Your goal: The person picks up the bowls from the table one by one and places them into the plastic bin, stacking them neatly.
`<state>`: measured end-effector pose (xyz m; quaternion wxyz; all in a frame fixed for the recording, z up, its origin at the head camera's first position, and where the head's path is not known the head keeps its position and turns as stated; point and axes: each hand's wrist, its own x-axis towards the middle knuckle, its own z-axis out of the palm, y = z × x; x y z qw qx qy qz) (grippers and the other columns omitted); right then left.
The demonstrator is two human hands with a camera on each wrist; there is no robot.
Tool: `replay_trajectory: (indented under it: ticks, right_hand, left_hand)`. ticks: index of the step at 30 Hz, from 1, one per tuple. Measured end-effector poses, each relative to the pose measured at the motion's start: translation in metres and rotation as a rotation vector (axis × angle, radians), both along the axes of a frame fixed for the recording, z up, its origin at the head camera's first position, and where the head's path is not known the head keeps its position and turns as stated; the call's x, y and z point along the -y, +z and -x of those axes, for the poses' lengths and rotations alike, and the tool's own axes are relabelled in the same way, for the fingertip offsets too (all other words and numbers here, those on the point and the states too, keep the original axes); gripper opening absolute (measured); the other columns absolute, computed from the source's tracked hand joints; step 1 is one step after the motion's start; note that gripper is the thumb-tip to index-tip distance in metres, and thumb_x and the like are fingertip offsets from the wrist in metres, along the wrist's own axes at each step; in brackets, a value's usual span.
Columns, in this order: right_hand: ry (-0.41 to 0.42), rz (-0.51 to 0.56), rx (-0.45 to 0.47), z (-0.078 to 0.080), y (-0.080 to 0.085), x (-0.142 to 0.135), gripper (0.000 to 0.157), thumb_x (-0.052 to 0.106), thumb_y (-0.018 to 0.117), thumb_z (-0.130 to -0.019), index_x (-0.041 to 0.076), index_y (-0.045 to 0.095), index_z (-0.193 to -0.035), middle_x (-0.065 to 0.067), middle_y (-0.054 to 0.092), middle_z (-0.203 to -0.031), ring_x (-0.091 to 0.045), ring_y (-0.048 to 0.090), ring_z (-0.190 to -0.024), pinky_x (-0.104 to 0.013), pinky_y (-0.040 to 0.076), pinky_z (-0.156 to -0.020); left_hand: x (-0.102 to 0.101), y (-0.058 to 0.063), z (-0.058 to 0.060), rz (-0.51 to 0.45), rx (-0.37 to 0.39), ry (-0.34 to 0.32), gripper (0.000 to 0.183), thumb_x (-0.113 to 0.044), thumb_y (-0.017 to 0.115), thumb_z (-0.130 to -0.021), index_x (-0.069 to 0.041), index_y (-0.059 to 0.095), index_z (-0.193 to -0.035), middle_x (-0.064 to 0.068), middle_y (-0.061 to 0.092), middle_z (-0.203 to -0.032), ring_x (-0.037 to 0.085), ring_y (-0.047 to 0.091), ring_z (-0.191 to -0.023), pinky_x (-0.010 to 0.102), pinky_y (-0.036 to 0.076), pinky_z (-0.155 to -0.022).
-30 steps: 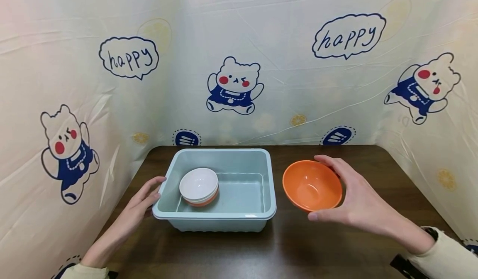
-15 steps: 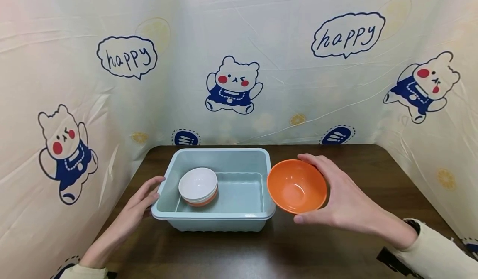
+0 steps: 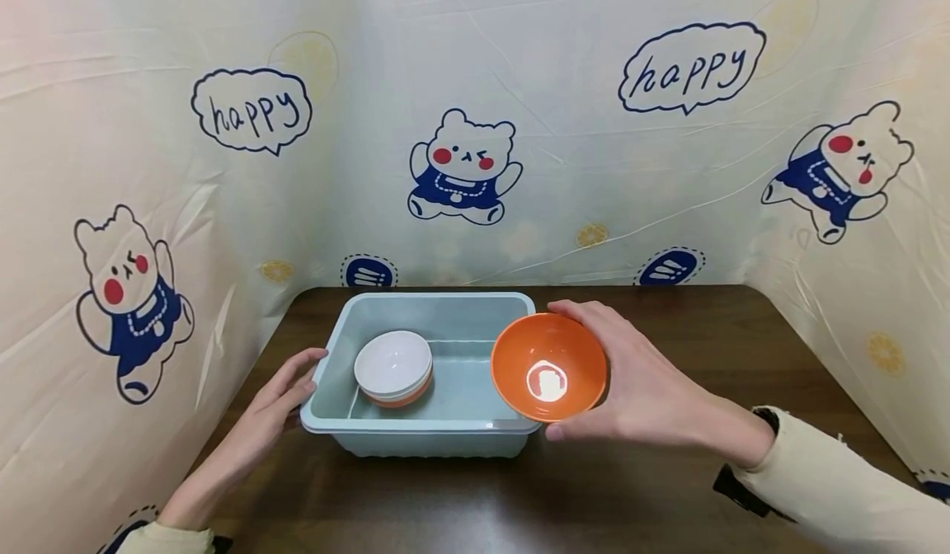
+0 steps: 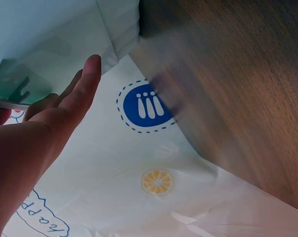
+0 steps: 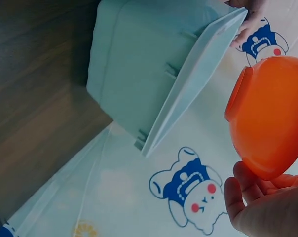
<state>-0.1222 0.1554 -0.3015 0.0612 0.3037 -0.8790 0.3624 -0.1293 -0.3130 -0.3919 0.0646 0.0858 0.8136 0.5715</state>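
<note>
My right hand [image 3: 653,381] grips an orange bowl [image 3: 519,364] by its right side, thumb at the near rim and fingers at the far rim. The bowl is tilted towards me above the right end of a light blue plastic bin [image 3: 416,427]. In the right wrist view, the held bowl [image 5: 272,113] shows its underside and foot ring, apart from the bin's rim. Inside the bin, at its left, sits a small stack with a white bowl [image 3: 393,362] on top and orange below. My left hand [image 3: 275,401] touches the bin's left side, its fingers [image 4: 82,94] fairly straight beneath the rim.
The bin stands on a dark brown wooden table [image 3: 668,496]. A pale printed cloth [image 3: 564,166] with bears and lettering hangs behind the table and along both sides.
My right hand has carried the orange bowl leftwards, from beside the bin to over its right end. The left hand, the bin and the stacked bowls have kept their places.
</note>
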Motion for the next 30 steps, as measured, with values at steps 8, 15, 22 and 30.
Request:
replay_trajectory:
  ticks: [8,15,22,30]
  right_hand:
    - [0.049,-0.03,0.005,0.007,0.002,0.016,0.116,0.056,0.099,-0.062,0.024,0.042,-0.157,0.01,0.049,-0.144,-0.015,0.045,-0.13,-0.044,0.054,-0.093]
    - [0.077,-0.05,-0.023,0.017,0.004,0.025,0.115,0.06,0.097,-0.063,0.021,0.043,-0.157,0.007,0.05,-0.143,-0.017,0.044,-0.132,-0.046,0.052,-0.095]
    - [0.092,-0.053,0.002,0.024,0.006,0.034,0.113,0.06,0.096,-0.064,0.022,0.044,-0.156,0.01,0.051,-0.139,-0.015,0.044,-0.129,-0.043,0.052,-0.092]
    - [0.123,-0.054,-0.016,0.031,0.011,0.049,0.111,0.055,0.096,-0.064,0.019,0.045,-0.155,0.01,0.051,-0.139,-0.011,0.046,-0.126,-0.039,0.053,-0.091]
  left_hand:
    - [-0.001,-0.001,0.0,-0.001,0.007,0.006,0.05,-0.023,0.037,-0.116,-0.003,0.023,-0.16,0.034,0.029,-0.163,0.027,0.054,-0.129,0.032,0.054,-0.086]
    - [0.0,-0.001,-0.001,-0.003,-0.006,0.002,0.05,-0.024,0.037,-0.116,-0.004,0.023,-0.16,0.033,0.028,-0.164,0.016,0.056,-0.125,0.032,0.055,-0.086]
    - [-0.001,0.0,0.0,0.005,0.013,0.008,0.05,-0.023,0.036,-0.116,-0.003,0.022,-0.16,0.033,0.027,-0.164,0.037,0.051,-0.133,0.032,0.055,-0.086]
    - [0.0,0.0,-0.001,0.021,-0.004,0.01,0.05,-0.023,0.037,-0.116,-0.003,0.024,-0.16,0.034,0.03,-0.163,0.024,0.055,-0.128,0.032,0.055,-0.085]
